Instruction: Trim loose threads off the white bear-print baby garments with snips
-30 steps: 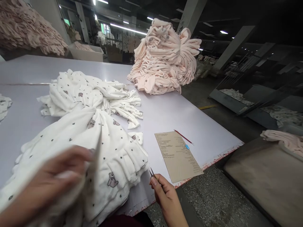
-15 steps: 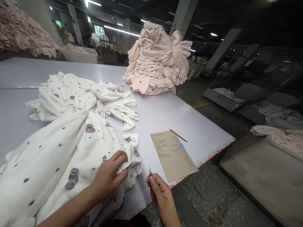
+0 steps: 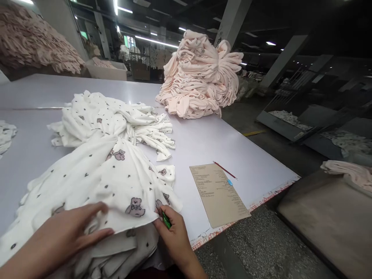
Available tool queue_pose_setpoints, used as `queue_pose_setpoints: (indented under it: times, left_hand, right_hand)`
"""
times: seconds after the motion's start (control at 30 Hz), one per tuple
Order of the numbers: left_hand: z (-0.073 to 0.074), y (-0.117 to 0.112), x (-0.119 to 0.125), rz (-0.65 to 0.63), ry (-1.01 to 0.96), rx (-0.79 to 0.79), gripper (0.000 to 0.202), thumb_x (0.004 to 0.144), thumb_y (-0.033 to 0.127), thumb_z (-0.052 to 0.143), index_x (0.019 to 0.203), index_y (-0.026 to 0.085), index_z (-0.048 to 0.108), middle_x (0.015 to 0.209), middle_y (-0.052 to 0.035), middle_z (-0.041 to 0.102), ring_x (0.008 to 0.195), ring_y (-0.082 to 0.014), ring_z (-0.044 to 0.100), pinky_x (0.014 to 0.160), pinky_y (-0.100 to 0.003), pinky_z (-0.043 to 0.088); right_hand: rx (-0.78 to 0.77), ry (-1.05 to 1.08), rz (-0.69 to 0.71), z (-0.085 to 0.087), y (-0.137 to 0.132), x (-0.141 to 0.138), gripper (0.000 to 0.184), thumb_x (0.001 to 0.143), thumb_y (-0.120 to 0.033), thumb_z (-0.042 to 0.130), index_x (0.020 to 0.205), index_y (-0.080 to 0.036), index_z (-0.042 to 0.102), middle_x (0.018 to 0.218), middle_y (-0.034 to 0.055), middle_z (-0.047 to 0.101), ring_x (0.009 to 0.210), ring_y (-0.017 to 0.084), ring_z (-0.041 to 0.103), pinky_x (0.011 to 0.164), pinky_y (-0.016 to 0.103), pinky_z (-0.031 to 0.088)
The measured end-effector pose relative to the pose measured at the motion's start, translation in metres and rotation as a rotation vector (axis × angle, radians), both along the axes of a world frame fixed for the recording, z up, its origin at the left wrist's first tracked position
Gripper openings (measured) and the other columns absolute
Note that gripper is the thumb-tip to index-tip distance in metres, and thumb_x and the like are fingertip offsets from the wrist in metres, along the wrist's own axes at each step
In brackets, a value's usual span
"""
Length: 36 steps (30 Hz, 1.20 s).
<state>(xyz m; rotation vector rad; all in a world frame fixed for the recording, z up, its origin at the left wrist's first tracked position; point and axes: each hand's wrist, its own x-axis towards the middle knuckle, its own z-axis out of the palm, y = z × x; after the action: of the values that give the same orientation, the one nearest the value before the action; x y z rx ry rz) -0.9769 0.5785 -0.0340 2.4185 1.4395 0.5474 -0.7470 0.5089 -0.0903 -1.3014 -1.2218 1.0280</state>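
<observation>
A white fleece cloth with bear prints and small dark marks lies bunched across the left of the table. At its near edge is my left hand, thumb and fingers spread and slightly blurred, lying against the cloth. My right hand is closed on small green-handled thread snips. Its fingertips also meet the cloth's edge, beside a bear print. The snips' tips are mostly hidden by the fingers and cloth. Below that edge hang more white folds.
Right of the cloth, a written-on cardboard sheet lies on the table with a blue clip and a red pencil. A tall pink fabric pile stands behind. A bin with pink cloth stands at right.
My left hand has moved left and down along the cloth, its fingers spreading. My right hand has moved left to the cloth's edge with the snips. The view has shifted slightly left.
</observation>
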Motion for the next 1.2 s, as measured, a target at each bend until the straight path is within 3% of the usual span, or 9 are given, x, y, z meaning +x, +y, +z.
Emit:
queue_pose_setpoints:
  times: [0.13,0.23,0.33,0.5,0.6,0.73,0.87,0.97,1.2]
  left_hand:
    - [-0.008,-0.011,0.024,-0.272,-0.019,0.054,0.048,0.08,0.041,0.059,0.125,0.036,0.046,0.133,-0.0008,0.054,0.09,-0.019,0.067,0.074,-0.023,0.05]
    - [0.0,-0.012,0.045,-0.375,-0.141,-0.149,0.024,0.089,0.03,0.042,0.11,0.029,0.054,0.104,0.0,0.066,0.086,-0.0165,0.065,0.072,-0.022,0.048]
    - [0.007,-0.005,0.051,-0.267,-0.231,-0.401,0.024,0.089,0.038,0.041,0.082,0.021,0.056,0.073,0.0014,0.061,0.068,-0.0157,0.06,0.063,-0.021,0.046]
    - [0.004,-0.001,0.049,-0.108,-0.412,-0.629,0.03,0.084,0.047,0.05,0.076,0.019,0.058,0.075,0.0013,0.061,0.076,-0.0181,0.059,0.07,-0.022,0.047]
    - [0.0,-0.005,0.053,-0.107,-0.449,-0.631,0.028,0.084,0.044,0.051,0.072,0.019,0.058,0.071,0.0014,0.06,0.072,-0.0174,0.057,0.067,-0.023,0.045]
    - [-0.004,-0.01,0.058,-0.169,-0.45,-0.589,0.02,0.084,0.033,0.051,0.073,0.019,0.06,0.072,0.0013,0.062,0.073,-0.017,0.058,0.068,-0.023,0.043]
    - [-0.007,-0.015,0.055,-0.227,-0.535,-0.549,0.023,0.088,0.031,0.045,0.085,0.022,0.066,0.089,-0.0014,0.06,0.085,-0.0167,0.058,0.075,-0.023,0.043]
    - [-0.007,-0.017,0.054,-0.204,-0.593,-0.506,0.025,0.088,0.032,0.043,0.092,0.026,0.068,0.089,-0.0001,0.06,0.083,-0.0148,0.059,0.073,-0.02,0.043]
    - [-0.002,-0.017,0.061,-0.017,-0.584,-0.606,0.017,0.079,0.037,0.059,0.075,0.022,0.066,0.075,0.0029,0.066,0.076,-0.0155,0.059,0.071,-0.018,0.043]
  right_hand:
    - [0.05,-0.024,0.064,0.018,-0.002,-0.011,0.009,0.085,-0.02,0.059,0.076,-0.017,0.06,0.073,-0.0023,0.052,0.071,0.013,0.05,0.064,0.021,0.039]
    - [0.055,-0.003,0.082,0.027,-0.001,-0.015,0.009,0.087,-0.022,0.055,0.088,-0.017,0.063,0.08,0.0,0.058,0.077,0.015,0.055,0.071,0.023,0.042]
    - [0.025,0.073,0.013,0.028,0.001,-0.013,0.013,0.089,-0.027,0.053,0.09,-0.017,0.063,0.08,0.0013,0.063,0.079,0.016,0.059,0.074,0.024,0.044]
    - [-0.017,0.115,-0.189,0.028,-0.001,-0.012,0.015,0.088,-0.03,0.055,0.096,-0.019,0.06,0.084,0.0019,0.06,0.082,0.016,0.058,0.073,0.022,0.045]
    - [0.058,0.04,-0.119,0.029,-0.002,-0.018,0.023,0.082,-0.025,0.063,0.104,-0.021,0.058,0.095,0.0026,0.056,0.09,0.017,0.056,0.076,0.024,0.045]
    - [0.131,-0.079,-0.055,0.029,0.002,-0.025,0.003,0.084,-0.02,0.059,0.081,-0.02,0.058,0.084,0.0006,0.052,0.081,0.015,0.053,0.072,0.024,0.043]
    - [0.104,0.014,-0.118,0.034,0.005,-0.021,0.018,0.09,-0.027,0.054,0.073,-0.019,0.051,0.076,-0.0014,0.046,0.074,0.014,0.047,0.067,0.023,0.04]
    - [0.076,0.112,-0.166,0.037,0.005,-0.016,0.018,0.09,-0.029,0.052,0.075,-0.02,0.05,0.075,-0.0024,0.044,0.071,0.013,0.045,0.066,0.022,0.038]
    - [-0.018,0.14,-0.224,0.034,-0.001,-0.022,0.016,0.085,-0.035,0.056,0.081,-0.02,0.054,0.077,-0.0012,0.049,0.077,0.015,0.05,0.07,0.023,0.041]
